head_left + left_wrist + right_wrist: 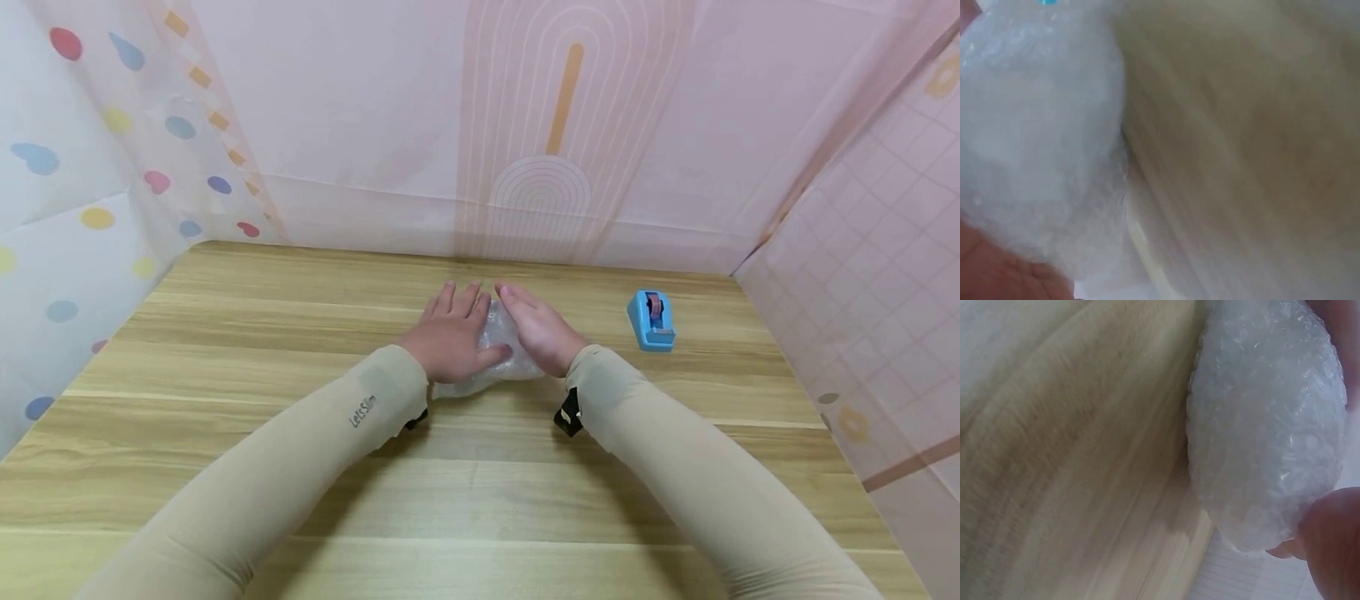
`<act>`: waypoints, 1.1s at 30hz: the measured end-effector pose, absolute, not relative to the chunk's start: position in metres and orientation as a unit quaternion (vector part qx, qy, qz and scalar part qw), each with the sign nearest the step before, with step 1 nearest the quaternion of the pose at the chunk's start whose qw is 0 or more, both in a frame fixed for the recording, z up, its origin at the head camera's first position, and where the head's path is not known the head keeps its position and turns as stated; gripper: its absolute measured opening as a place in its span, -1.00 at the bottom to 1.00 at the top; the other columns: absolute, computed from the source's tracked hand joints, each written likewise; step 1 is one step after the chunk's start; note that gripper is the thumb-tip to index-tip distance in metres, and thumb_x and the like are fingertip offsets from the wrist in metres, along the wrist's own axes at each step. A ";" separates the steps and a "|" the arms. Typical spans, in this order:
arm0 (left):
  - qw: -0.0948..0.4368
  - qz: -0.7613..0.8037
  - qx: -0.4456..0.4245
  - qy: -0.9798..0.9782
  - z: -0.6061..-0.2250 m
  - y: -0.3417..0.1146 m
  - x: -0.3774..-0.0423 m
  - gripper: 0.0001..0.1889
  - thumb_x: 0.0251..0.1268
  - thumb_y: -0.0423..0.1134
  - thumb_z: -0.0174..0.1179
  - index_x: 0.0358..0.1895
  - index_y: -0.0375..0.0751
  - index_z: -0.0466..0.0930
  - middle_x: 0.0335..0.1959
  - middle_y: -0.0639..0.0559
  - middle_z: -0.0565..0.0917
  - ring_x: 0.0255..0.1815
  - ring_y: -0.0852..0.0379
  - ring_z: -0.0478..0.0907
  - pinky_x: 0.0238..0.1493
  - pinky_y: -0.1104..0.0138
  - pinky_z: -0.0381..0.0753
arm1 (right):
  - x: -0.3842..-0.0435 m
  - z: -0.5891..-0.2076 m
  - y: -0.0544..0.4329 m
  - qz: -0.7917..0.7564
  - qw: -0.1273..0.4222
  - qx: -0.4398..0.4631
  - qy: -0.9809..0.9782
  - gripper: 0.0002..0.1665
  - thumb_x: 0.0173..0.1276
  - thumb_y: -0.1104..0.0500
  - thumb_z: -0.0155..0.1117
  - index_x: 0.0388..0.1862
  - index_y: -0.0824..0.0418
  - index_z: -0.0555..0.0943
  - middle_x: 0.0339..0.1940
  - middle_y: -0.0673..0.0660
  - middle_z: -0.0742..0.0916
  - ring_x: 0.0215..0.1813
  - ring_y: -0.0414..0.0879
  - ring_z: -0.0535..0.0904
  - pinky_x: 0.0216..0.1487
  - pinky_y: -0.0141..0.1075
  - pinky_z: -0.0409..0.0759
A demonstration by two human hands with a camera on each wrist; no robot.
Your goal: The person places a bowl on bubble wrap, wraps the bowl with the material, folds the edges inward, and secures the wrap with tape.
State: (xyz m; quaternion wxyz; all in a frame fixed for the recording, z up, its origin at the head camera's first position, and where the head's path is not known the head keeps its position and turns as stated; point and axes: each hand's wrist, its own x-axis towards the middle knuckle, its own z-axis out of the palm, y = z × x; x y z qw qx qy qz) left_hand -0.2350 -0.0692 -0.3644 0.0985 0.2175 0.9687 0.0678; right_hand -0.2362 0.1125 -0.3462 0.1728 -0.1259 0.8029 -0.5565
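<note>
Both of my hands press a bubble-wrapped bundle (497,350) against the wooden table (480,483).

My left hand (450,337) lies flat over the bundle's left side, fingers straight and close together, thumb laid across the crinkled film; my right hand (538,332) cups the right side with fingers extended, neither hand curled into a fist. The bundle sits near the middle of the tabletop, a rounded, egg-like lump of translucent plastic with a pebbled, glossy surface, seen close in both wrist views (1266,425). What it wraps I cannot tell. The table is pale, streaked wood-grain laminate. Beige stretch sleeves cover both my forearms. A small blue plastic tape dispenser (652,320) stands well apart to the right. Thin pink and dotted sheets (375,125) wall the space.
</note>
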 end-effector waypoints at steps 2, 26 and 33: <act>0.099 0.067 0.221 0.968 -0.363 -0.069 -0.235 0.21 0.33 0.66 -0.20 0.75 -0.20 -0.22 0.78 -0.19 -0.24 0.76 -0.41 -0.39 0.73 -0.19 -0.24 | -0.235 -0.346 0.112 -0.563 0.173 -0.124 0.799 -0.24 0.77 -0.14 -0.30 0.74 0.25 0.08 0.77 0.11 0.19 0.80 0.00 -0.08 0.78 -0.08 -0.15; 0.088 0.040 0.228 0.969 -0.361 -0.064 -0.233 0.33 0.19 0.74 -0.11 0.74 -0.22 -0.20 0.76 -0.17 0.01 0.74 -0.46 -0.19 0.71 -0.21 -0.03 | -0.236 -0.352 0.137 -0.274 0.168 -0.240 0.916 -0.22 0.71 0.17 -0.13 0.76 0.30 -0.09 0.79 0.28 -0.03 0.80 0.11 -0.18 0.77 0.01 -0.15; 0.091 0.039 0.231 0.968 -0.360 -0.064 -0.234 0.32 0.20 0.72 -0.08 0.74 -0.23 -0.18 0.75 -0.17 0.03 0.73 -0.47 -0.17 0.71 -0.23 -0.04 | -0.234 -0.357 0.135 -0.255 0.156 -0.249 0.921 -0.25 0.71 0.17 -0.18 0.74 0.32 -0.07 0.79 0.28 -0.04 0.80 0.15 -0.25 0.77 0.01 -0.20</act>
